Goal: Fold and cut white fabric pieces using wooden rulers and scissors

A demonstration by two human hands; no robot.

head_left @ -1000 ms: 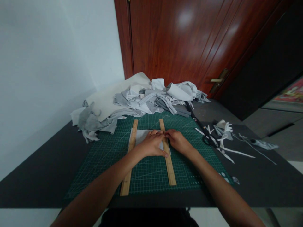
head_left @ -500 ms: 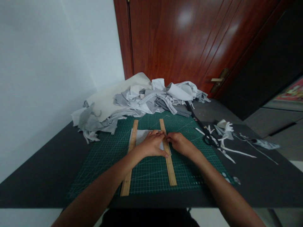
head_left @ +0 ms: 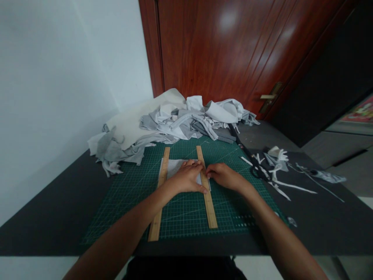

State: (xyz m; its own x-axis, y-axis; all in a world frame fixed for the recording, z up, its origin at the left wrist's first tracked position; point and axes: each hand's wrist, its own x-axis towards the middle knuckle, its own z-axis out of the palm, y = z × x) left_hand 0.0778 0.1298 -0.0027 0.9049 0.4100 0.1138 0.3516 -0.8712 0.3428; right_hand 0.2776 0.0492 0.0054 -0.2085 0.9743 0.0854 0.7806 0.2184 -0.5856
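Observation:
My left hand (head_left: 186,178) lies flat, fingers stretched, on a small grey fabric piece (head_left: 174,167) on the green cutting mat (head_left: 128,194). Its fingertips press the right wooden ruler (head_left: 207,194) that covers the fabric's right edge. My right hand (head_left: 224,175) rests just right of that ruler with fingers curled and pinched at its edge; what it pinches is hidden. A second wooden ruler (head_left: 159,198) lies along the fabric's left edge.
A heap of grey and white fabric (head_left: 171,122) sits at the mat's far side. Black scissors (head_left: 256,169) and white fabric strips (head_left: 279,182) lie on the dark table (head_left: 43,210) to the right. A red-brown door (head_left: 233,50) stands behind.
My right hand has slid slightly toward me along the right ruler. The left hand and both rulers stay put.

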